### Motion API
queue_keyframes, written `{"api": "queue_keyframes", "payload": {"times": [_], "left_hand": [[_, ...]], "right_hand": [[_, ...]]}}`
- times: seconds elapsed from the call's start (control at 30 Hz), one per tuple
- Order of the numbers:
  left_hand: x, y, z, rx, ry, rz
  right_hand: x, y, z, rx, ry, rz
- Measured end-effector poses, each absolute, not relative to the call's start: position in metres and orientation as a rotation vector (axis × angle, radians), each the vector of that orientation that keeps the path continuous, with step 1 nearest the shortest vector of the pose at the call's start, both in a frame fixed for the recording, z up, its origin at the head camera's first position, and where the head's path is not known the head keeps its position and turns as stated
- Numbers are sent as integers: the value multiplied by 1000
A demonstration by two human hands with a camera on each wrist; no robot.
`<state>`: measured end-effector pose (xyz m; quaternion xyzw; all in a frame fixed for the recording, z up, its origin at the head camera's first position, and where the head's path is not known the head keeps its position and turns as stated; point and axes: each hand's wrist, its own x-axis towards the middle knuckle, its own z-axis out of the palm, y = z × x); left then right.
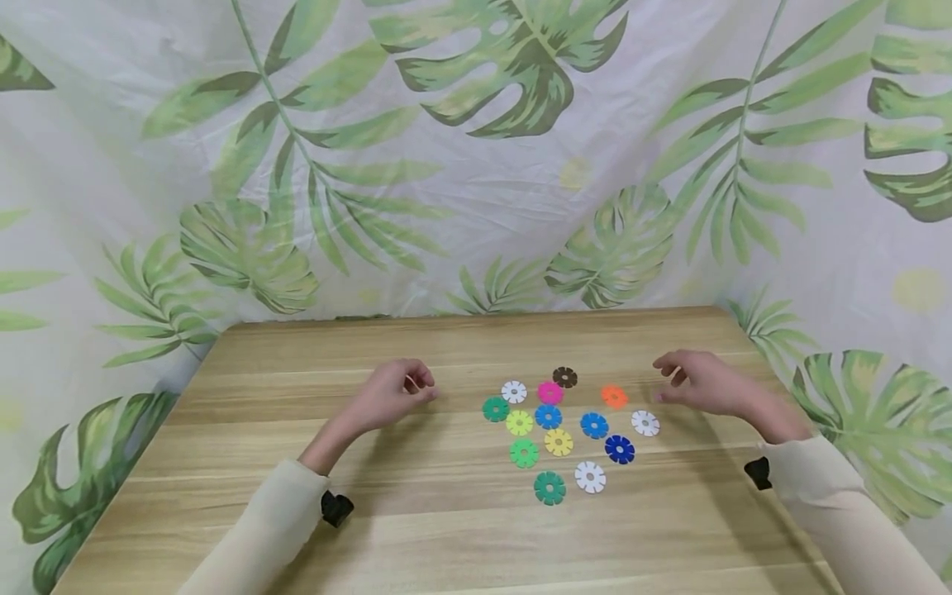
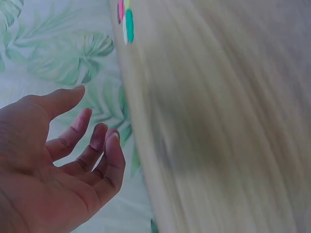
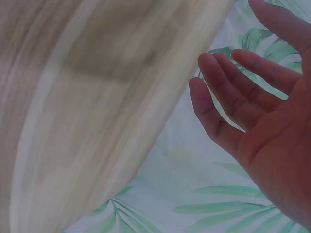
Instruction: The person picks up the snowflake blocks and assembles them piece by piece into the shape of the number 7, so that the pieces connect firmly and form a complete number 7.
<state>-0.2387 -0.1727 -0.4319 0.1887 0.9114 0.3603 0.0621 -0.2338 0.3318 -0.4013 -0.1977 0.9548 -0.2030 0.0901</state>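
Several flat, notched plastic discs lie spread on the wooden table, each with a hole in its middle. Among them are a brown disc (image 1: 565, 378) at the back, an orange disc (image 1: 614, 397), a dark blue disc (image 1: 620, 449), a white disc (image 1: 645, 423) at the right and a teal disc (image 1: 549, 488) nearest the front. To their left hovers my left hand (image 1: 392, 392), its fingers loosely bent around nothing. My right hand (image 1: 699, 382) is held over the right side, closest to the white and orange discs, fingers relaxed. Both wrist views show bare palms.
The wooden table (image 1: 416, 529) reaches back to a hanging cloth (image 1: 476, 190) printed with green leaves. The cloth also falls along both sides of the table. A black wrist camera (image 1: 336, 508) sits under the left sleeve, and another camera (image 1: 759, 473) under the right.
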Motion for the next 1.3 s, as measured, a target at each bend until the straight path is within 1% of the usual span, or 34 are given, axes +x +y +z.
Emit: {"api": "queue_keyframes", "payload": {"times": [0.13, 0.53, 0.8, 1.0, 1.3], "left_hand": [[-238, -159, -436, 549, 2747, 1118], [-238, -124, -445, 619, 2674, 1160], [-236, -109, -446, 582, 2630, 1167], [-237, -101, -449, 587, 2662, 1107], [-244, -87, -454, 528, 2700, 968]], "right_hand": [[-229, 333, -406, -606, 2841, -589], [-220, 329, -415, -670, 2825, -559], [-216, 325, -419, -662, 2825, -521], [-217, 320, -426, -688, 2820, -519], [-216, 315, -435, -684, 2796, -560]]}}
